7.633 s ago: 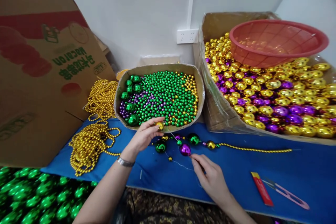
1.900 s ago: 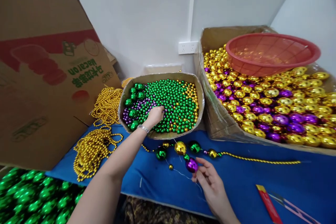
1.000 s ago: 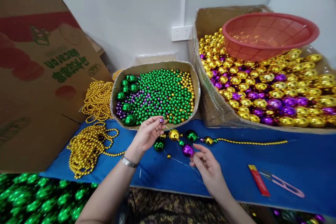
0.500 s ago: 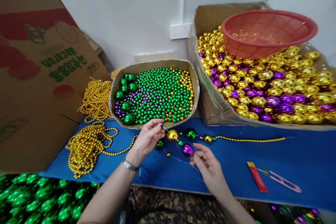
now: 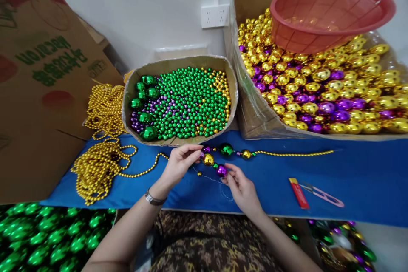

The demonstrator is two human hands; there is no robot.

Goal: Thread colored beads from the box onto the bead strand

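Two hands work just below the bead box [image 5: 127, 93] | your left hand [image 5: 179, 163] pinches a small purple bead [image 5: 206, 149] so it goes on the thread [image 5: 210, 177] | your right hand [image 5: 239, 185] pinches the big purple ball [image 5: 221, 171], keeping the strand [image 5: 293, 153] flat on the worktop [image 5: 350, 165].

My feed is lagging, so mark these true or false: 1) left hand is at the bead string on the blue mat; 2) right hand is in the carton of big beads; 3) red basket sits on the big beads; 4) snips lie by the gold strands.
1. The left hand is at the bead string on the blue mat: true.
2. False: the right hand is by the purple bead.
3. The red basket sits on the big beads: true.
4. False: the snips lie far right, away from the gold strands.
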